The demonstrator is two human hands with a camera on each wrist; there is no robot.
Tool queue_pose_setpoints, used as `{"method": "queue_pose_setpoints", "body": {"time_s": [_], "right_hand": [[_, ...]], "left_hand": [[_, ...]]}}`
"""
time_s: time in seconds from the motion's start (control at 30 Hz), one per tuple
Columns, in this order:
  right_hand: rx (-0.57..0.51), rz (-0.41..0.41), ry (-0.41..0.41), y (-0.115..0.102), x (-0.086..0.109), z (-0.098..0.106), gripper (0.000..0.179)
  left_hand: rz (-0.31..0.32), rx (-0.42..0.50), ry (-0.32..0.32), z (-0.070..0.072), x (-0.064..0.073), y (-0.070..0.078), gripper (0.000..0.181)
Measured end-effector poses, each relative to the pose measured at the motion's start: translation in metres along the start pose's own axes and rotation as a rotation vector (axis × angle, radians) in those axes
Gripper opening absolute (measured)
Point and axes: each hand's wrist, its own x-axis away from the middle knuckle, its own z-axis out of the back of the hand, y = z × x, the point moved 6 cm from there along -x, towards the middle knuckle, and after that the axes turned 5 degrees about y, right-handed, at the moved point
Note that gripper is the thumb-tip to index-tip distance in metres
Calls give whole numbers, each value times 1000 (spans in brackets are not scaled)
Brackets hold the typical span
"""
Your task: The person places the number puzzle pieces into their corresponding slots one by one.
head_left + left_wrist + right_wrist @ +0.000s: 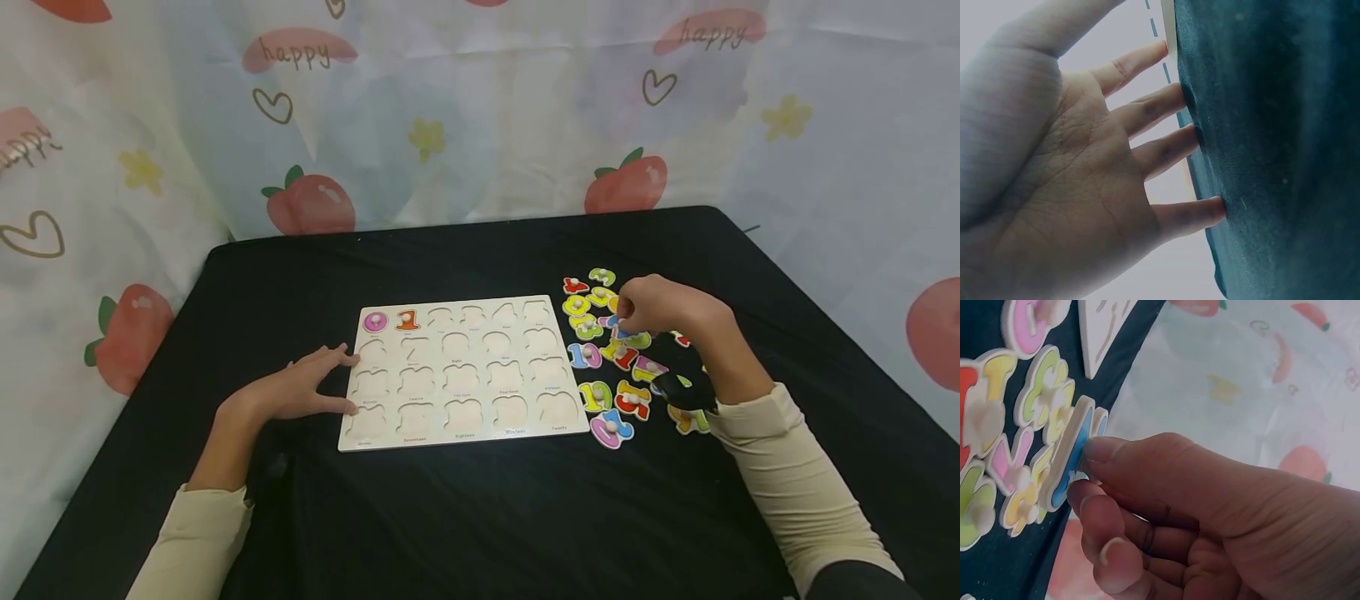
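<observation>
A pale wooden number board (438, 417) with rows of shaped recesses lies on the black cloth in the head view. A pink 0 piece (375, 322) and an orange 1 piece (407, 320) sit in its top row. My left hand (288, 387) touches the board's left edge, fingers spread, as the left wrist view also shows its palm (1085, 156). Over the loose pieces, thumb and fingertips of my right hand (660, 304) pinch a blue number piece (1069, 465), which stands tilted on edge in the right wrist view. Its digit cannot be read.
Several colourful knobbed number pieces are scattered right of the board, among them a blue-and-pink 10 (585, 356) and a red 4 (575, 286). Some lie under my right wrist. A printed curtain (480, 108) hangs behind the black-covered table (465, 517).
</observation>
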Motion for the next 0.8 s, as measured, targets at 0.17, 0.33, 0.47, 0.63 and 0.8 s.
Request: {"method": "queue_pose_setpoints", "body": {"time_s": [0.17,0.33,0.47,0.63,0.8], "right_hand": [[3,32,6,-13,-2,3,7],[13,80,8,-28,-9,2,12],[18,107,16,-37,-16,0,19],[19,117,32,-48,-25,-3,27],[33,124,25,-58,-31,-7,14]], "left_hand": [[-1,1,-2,-1,0,-1,84],[0,-1,-6,-2,0,-1,84],[2,-8,-8,-2,0,0,84],[7,-10,-8,0,1,1,84],[7,-2,-4,1,1,1,84]]}}
